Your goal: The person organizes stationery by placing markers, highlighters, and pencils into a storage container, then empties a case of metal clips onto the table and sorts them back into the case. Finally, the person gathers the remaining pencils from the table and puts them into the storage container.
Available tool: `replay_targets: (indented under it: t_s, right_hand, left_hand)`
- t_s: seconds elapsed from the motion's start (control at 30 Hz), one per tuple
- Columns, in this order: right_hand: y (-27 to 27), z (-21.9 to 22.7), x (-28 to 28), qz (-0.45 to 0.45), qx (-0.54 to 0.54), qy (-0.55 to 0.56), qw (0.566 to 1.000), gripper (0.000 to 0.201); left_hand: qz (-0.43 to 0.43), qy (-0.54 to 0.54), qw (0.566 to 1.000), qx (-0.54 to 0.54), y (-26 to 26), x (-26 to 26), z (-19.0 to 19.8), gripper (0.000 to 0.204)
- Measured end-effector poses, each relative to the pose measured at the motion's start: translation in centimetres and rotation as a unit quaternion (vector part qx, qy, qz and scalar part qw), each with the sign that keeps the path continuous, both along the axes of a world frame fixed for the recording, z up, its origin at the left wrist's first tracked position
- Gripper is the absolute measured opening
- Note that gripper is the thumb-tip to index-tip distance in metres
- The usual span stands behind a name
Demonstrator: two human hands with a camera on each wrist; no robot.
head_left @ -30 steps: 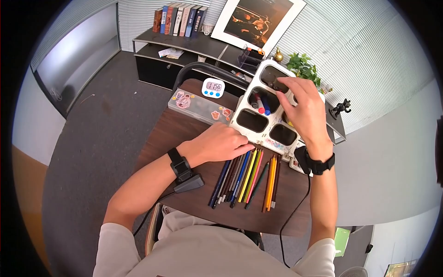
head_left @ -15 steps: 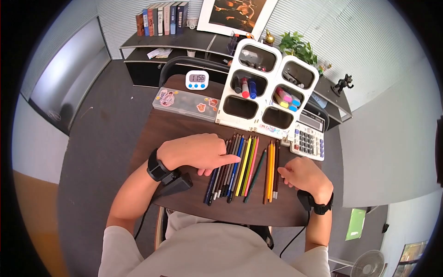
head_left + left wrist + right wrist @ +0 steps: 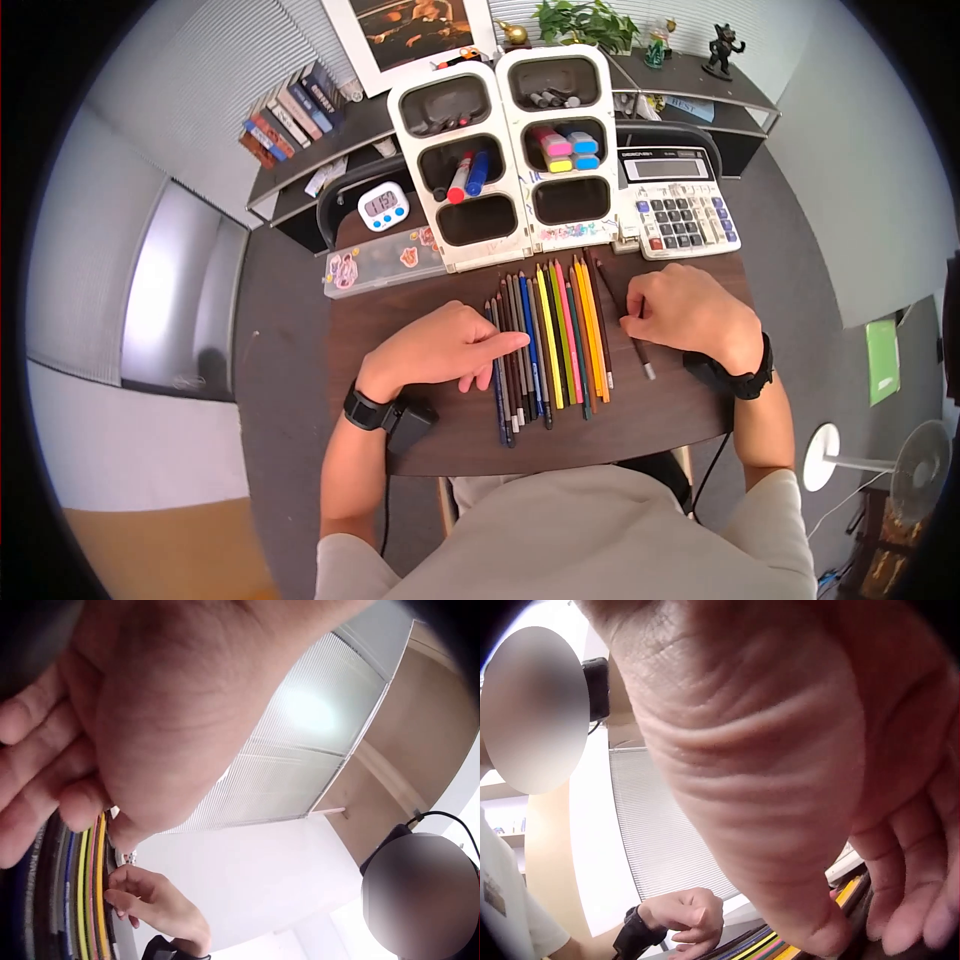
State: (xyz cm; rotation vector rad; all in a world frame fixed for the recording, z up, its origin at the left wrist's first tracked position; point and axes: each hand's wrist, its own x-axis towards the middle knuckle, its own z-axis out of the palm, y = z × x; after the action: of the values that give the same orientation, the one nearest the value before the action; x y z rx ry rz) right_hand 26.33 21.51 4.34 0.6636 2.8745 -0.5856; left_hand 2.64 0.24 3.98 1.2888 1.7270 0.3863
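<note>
A row of colored pencils (image 3: 545, 345) lies side by side on the dark wooden table (image 3: 450, 450). Over its left end is my left hand (image 3: 440, 345), thumb stretched across the blue pencil and the other fingers loosely bent. To the right of the row, my right hand (image 3: 690, 315) is low over the table, fingers loosely bent, fingertips right at a dark brown pencil (image 3: 641, 355). This pencil slants apart from the row. The right wrist view has a gap between the thumb and fingers (image 3: 889, 900) of that hand.
Behind the pencils stands a white organizer (image 3: 520, 205) holding markers (image 3: 467, 180) and highlighters (image 3: 565, 150). A calculator (image 3: 685, 205) is to its right; a sticker-covered pencil case (image 3: 385, 262) and a white timer (image 3: 384, 206) are to its left.
My right hand came down from the organizer to the pencils' right side. The orange and yellow pencils now adjoin the row, and one brown pencil lies apart. My left hand moved onto the row's left end.
</note>
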Motion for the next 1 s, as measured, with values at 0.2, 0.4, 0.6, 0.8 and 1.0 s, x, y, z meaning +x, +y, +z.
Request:
replay_targets:
  t_s: [0.2,0.4,0.6,0.8,1.0]
  right_hand:
    - [0.4,0.6,0.7,-0.004,0.008,-0.032,0.999,0.025]
    - [1.1,2.3,0.2,0.079,-0.185,0.112,0.973,0.019]
    - [-1.7,1.7,-1.4,0.091,-0.412,0.047,0.905,0.017]
    - [-2.7,0.5,-2.1,0.089,-0.472,0.053,0.876,0.021]
    - [-3.3,0.2,-2.0,0.083,-0.586,0.142,0.794,0.033]
  left_hand:
    - [0.009,-0.028,0.999,0.040,0.1,0.1,-0.5,0.062]
    - [0.078,-0.121,0.975,0.169,0.3,1.1,-1.6,0.028]
    - [0.146,-0.269,0.932,0.195,0.4,2.5,-2.0,0.033]
    - [0.212,-0.330,0.894,0.216,0.8,2.7,-3.1,0.022]
    - [0.293,-0.442,0.802,0.274,1.1,1.1,-3.5,0.029]
